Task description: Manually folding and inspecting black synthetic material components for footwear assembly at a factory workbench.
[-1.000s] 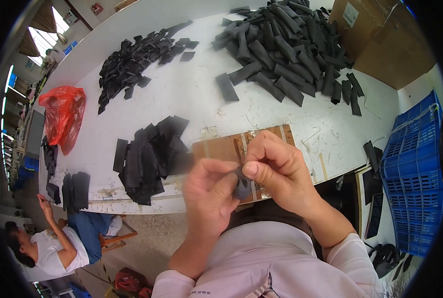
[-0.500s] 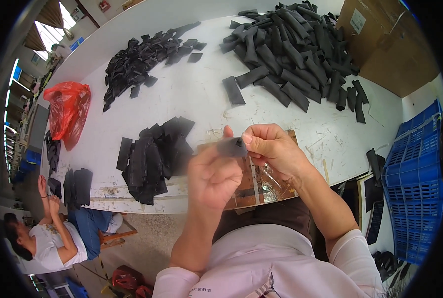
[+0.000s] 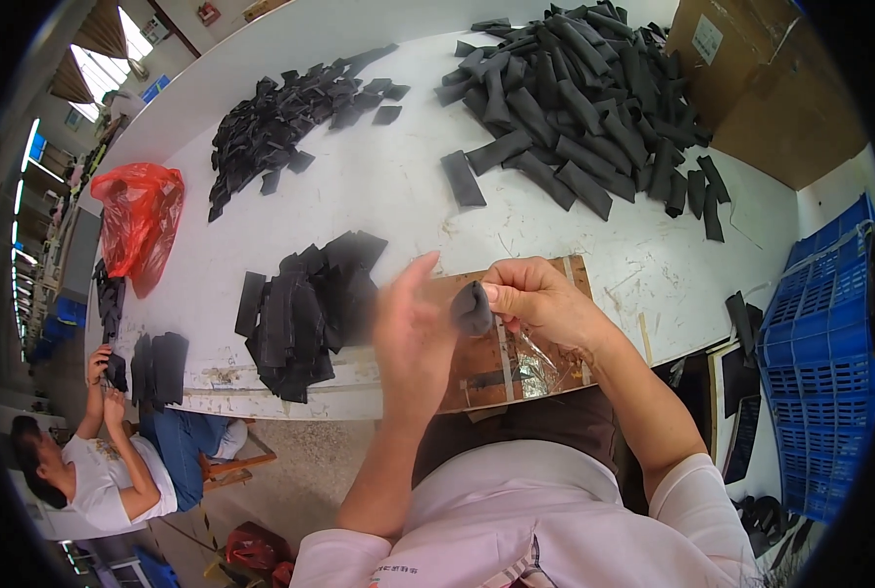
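Note:
Between my hands is a short black fabric tube (image 3: 473,310), its open, folded end toward me. The thumb and fingers of my right hand (image 3: 535,299) pinch its right edge. My left hand (image 3: 413,328) is just left of the tube, smeared by motion. One of its fingers points up; the others are too blurred to read, and I cannot tell whether it touches the tube. Beneath both hands lies a brown wooden board (image 3: 472,377) with shiny tape on it. A stack of flat black fabric pieces (image 3: 295,318) lies left of my left hand.
A large heap of black fabric tubes (image 3: 575,108) is at the back right, beside a cardboard box (image 3: 761,98). Small black pieces (image 3: 280,122) are piled at the back left, near a red plastic bag (image 3: 138,220). Blue crates (image 3: 818,372) stand right. A co-worker (image 3: 104,465) sits left.
The tube has turned so that its open end faces me more. My left hand has shifted slightly left and up, its fist-like curl loosened. My right hand keeps its pinch.

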The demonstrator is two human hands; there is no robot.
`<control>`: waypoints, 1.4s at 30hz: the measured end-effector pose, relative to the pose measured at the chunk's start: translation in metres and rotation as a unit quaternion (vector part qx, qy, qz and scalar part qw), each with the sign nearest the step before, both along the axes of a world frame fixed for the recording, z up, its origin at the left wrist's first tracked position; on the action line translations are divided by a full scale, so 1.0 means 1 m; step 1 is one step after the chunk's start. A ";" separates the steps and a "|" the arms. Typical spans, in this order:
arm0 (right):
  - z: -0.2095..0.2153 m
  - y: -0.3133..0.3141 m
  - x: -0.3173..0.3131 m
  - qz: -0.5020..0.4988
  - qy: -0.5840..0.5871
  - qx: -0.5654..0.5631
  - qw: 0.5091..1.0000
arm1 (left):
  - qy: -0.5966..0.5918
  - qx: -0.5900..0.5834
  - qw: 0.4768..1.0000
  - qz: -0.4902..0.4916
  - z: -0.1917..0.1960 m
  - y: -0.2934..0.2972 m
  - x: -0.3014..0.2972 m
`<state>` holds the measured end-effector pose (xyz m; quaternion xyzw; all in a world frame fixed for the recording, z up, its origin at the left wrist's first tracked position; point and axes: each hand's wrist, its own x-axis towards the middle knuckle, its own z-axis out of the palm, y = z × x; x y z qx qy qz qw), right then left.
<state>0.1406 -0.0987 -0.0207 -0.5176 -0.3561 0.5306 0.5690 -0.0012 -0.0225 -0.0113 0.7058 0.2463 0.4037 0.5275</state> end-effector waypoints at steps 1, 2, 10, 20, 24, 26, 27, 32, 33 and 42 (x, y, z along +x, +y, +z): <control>0.002 -0.002 -0.002 -0.001 -0.002 0.001 1.000 | -0.002 0.001 1.000 -0.001 0.002 0.004 -0.002; 0.005 -0.004 -0.004 -0.063 -0.078 0.039 0.994 | -0.015 0.065 0.996 -0.059 0.005 0.009 -0.002; 0.052 -0.012 -0.015 -0.093 -0.639 0.177 0.743 | -0.225 -0.117 0.966 -0.049 0.024 -0.011 0.000; 0.025 -0.016 -0.013 -0.106 -0.555 0.178 0.806 | -0.165 -0.179 0.936 -0.253 0.018 0.009 0.015; -0.006 -0.015 -0.011 -0.090 -0.519 0.211 0.824 | 0.019 -0.013 0.989 -0.148 0.013 0.005 0.021; -0.015 -0.015 -0.014 -0.089 -0.459 0.149 0.871 | -0.012 -0.051 0.985 -0.163 0.013 0.001 0.021; -0.011 -0.016 -0.013 -0.088 -0.456 0.149 0.873 | -0.041 -0.089 0.979 -0.176 0.015 0.000 0.019; -0.035 -0.012 -0.009 -0.086 -0.394 0.222 0.888 | -0.026 -0.013 0.982 -0.187 0.013 0.002 0.018; -0.036 -0.012 -0.008 -0.086 -0.393 0.225 0.887 | -0.015 -0.033 0.981 -0.189 0.007 0.004 0.017; 0.003 -0.019 -0.009 -0.063 -0.544 0.142 0.825 | -0.217 -0.140 0.944 -0.204 0.006 -0.001 0.014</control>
